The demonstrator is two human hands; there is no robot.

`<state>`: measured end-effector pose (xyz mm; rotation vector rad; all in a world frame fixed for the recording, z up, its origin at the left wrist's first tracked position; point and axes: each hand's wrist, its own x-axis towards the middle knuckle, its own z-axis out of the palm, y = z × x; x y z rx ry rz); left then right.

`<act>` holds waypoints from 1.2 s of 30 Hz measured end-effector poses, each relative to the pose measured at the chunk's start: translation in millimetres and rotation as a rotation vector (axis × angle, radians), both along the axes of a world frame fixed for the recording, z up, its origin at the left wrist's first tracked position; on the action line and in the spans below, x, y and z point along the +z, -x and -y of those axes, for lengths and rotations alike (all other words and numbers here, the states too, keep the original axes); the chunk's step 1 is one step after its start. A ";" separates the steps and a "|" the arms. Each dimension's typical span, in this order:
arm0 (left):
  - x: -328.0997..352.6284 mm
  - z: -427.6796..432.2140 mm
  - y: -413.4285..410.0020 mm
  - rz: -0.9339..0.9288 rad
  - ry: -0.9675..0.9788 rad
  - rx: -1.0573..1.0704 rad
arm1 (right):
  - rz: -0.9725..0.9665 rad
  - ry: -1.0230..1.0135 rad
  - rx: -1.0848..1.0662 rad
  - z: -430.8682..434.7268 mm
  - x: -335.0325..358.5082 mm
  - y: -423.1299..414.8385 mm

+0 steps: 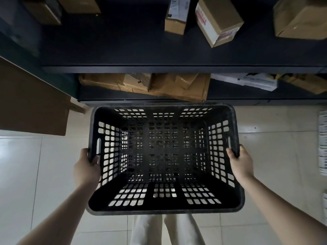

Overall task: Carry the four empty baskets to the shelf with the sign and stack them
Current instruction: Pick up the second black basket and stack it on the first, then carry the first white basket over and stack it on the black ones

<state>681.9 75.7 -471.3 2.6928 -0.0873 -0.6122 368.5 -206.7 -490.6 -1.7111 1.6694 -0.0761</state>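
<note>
A black plastic basket (164, 207) with slotted walls and an empty inside hangs above the tiled floor, seen from straight above. My left hand (86, 167) grips its left rim beside the handle slot. On the opposite rim, my right hand (241, 162) holds the basket, thumb outside and fingers curled inside. The basket's far edge lies close to the front of a dark shelf unit (159, 69). No sign and no other baskets are in view.
The upper shelf carries several cardboard boxes (216, 20), with a bare stretch on its left half. Flattened cartons (159, 85) lie on the lower shelf. A large brown carton (31, 106) juts in at the left. Papers (323, 144) lie at the right edge.
</note>
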 end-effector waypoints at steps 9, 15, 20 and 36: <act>27.4 0.2 -9.9 -0.013 -0.113 -0.150 | -0.069 -0.004 0.027 -4.7 35.7 -17.8; 111.9 40.8 -21.3 0.050 -0.020 -0.329 | -0.100 0.137 0.193 -3.3 133.0 -37.4; 202.9 96.6 12.8 0.063 0.078 -0.555 | -0.166 0.314 0.229 -12.6 246.5 -9.4; 434.4 331.4 319.4 0.115 0.450 -1.425 | -0.198 0.434 -0.432 -20.1 461.4 287.2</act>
